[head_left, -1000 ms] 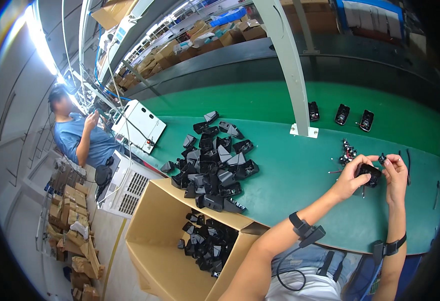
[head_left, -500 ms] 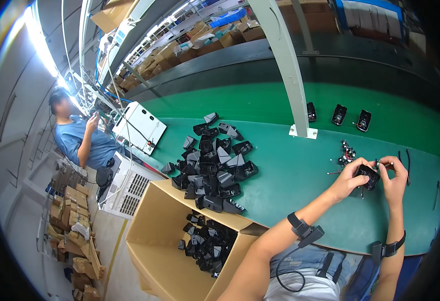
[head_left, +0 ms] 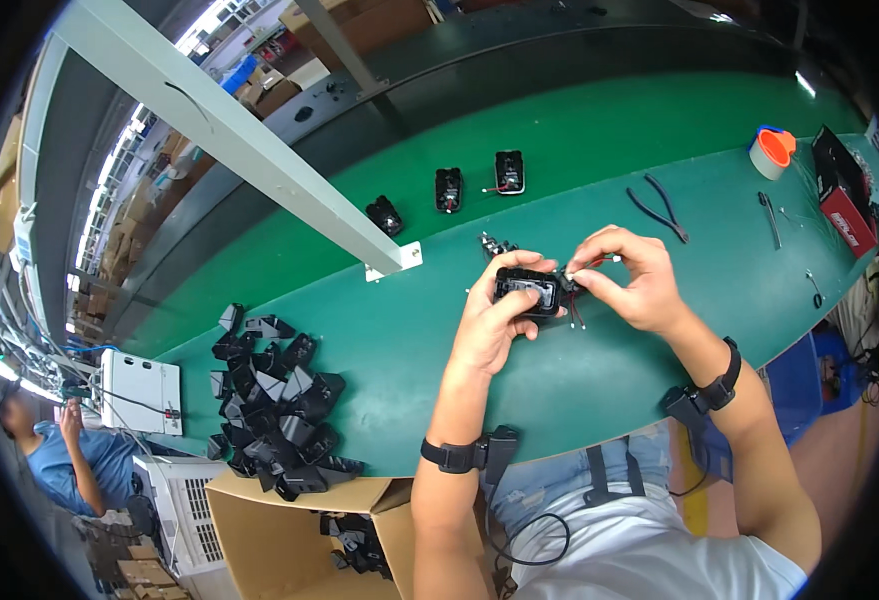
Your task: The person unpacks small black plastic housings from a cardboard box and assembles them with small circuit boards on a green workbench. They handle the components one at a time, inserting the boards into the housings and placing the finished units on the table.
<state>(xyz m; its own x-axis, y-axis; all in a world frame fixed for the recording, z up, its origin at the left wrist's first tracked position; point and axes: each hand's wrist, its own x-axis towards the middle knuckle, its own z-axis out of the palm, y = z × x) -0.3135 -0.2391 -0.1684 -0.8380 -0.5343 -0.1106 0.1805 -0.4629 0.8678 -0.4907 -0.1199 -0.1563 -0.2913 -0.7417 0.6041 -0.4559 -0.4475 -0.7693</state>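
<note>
Head view looks down on a small black housing (head_left: 526, 291) held just above the green worktop (head_left: 599, 380), in front of the person's chest. Left hand (head_left: 497, 318) comes up from below and is clamped on the housing, thumb along its near edge and fingers curled over the far one, so the part lies with its long axis running left to right and its open face turned up. Right hand (head_left: 631, 278) sits just beside it on the right, touching that end; its fingertips are pinched together on thin red and black wires (head_left: 574, 300) that leave the housing there and hang toward the worktop. So the wire end lies to the right of the left hand, and the right hand is the nearer one to it. Beyond the hands, near them, lies a small dark part (head_left: 496, 246); farther back three black units (head_left: 447, 189) stand in a row. Pliers (head_left: 659, 207) and another slim tool (head_left: 768, 217) lie to the right, then a tape roll (head_left: 770, 151) and a red and black box (head_left: 839, 190). Well apart to the left is a heap of black shells (head_left: 274, 400), with a cardboard box (head_left: 289, 535) of more below the worktop edge. Another person (head_left: 69, 455) in blue works at far left.
</note>
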